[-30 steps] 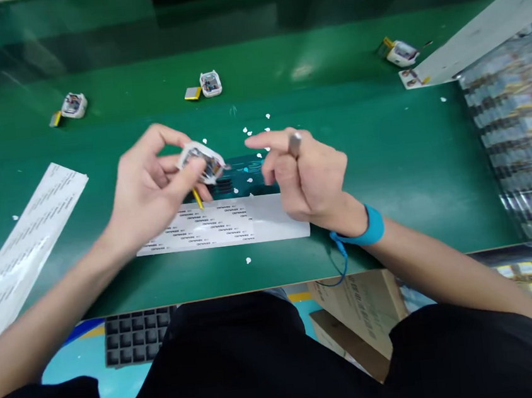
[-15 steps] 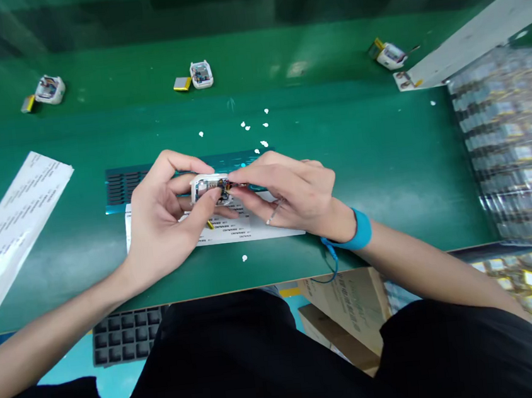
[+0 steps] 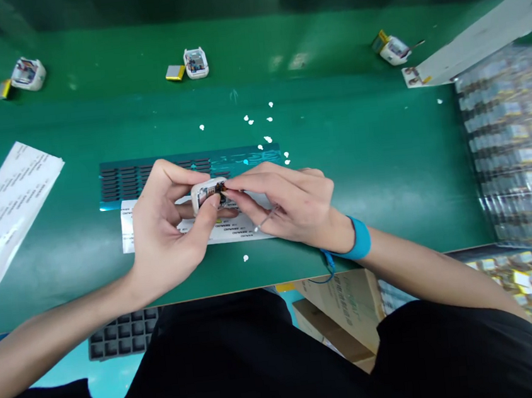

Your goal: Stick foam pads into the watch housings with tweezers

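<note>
My left hand (image 3: 168,234) grips a small white watch-like case (image 3: 201,194) by its edges, thumb over the open side. Inside the case, small electronic parts and dark wiring show. At its right edge, the thumb and forefinger of my right hand (image 3: 290,203) are pinched together on something small that I cannot make out. A thin pale rod (image 3: 264,220) sticks out below the curled fingers of that hand. Part of a yellow piece (image 3: 219,221) shows under the case. Beneath both hands lie a white printed label sheet (image 3: 238,232) and a blue sheet with black strips (image 3: 116,183).
Similar open white cases with yellow-edged batteries lie along the back: left (image 3: 28,73), middle (image 3: 196,63) and right (image 3: 393,51). White label strips (image 3: 9,200) lie at left. Stacked clear trays (image 3: 518,153) stand at right. A blue wrist strap (image 3: 361,238) trails a cord.
The view has shifted slightly. Both hands remain at the case, which is tilted a little differently; the right fingers have moved slightly left, and the thin rod now points lower.
</note>
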A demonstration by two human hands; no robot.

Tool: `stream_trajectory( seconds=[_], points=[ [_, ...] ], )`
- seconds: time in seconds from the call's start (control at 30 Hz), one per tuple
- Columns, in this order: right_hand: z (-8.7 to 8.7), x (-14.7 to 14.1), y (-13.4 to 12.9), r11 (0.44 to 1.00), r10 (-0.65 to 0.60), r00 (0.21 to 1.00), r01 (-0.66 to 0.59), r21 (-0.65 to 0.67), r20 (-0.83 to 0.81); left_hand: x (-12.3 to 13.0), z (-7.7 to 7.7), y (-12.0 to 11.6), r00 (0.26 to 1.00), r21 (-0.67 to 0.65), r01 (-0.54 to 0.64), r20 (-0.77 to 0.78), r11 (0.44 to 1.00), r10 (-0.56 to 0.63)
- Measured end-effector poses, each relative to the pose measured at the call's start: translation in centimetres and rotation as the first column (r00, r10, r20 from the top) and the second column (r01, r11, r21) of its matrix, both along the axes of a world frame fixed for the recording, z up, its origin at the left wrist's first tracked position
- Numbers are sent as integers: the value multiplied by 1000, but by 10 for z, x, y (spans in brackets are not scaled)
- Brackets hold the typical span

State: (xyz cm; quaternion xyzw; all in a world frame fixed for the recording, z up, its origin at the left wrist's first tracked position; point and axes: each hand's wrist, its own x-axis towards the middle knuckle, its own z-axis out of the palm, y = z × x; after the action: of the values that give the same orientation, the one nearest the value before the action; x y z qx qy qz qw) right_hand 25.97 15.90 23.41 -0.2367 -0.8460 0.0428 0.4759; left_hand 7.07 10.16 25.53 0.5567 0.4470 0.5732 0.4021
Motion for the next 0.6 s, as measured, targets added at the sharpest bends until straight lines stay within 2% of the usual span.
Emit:
stream_trajectory(
  seconds=[0.17, 0.27, 0.5, 0.6],
  points=[
    [2, 0, -4, 993, 31, 999, -32, -114, -16, 1, 1, -3, 993, 97, -58, -96, 994, 68],
    [6, 0, -5, 987, 66, 998, -69, -145, -21, 2, 4, -7, 989, 99, -75, -122, 992, 87],
    [9, 4, -5, 993, 55, 996, -48, -109, 68, 1, 4, -7, 991, 79, -54, -114, 995, 63],
    [9, 6, -5, 1000, -11, 994, 10, 18, 112, 2, 4, -6, 995, 63, -54, -81, 997, 59]
  ],
)
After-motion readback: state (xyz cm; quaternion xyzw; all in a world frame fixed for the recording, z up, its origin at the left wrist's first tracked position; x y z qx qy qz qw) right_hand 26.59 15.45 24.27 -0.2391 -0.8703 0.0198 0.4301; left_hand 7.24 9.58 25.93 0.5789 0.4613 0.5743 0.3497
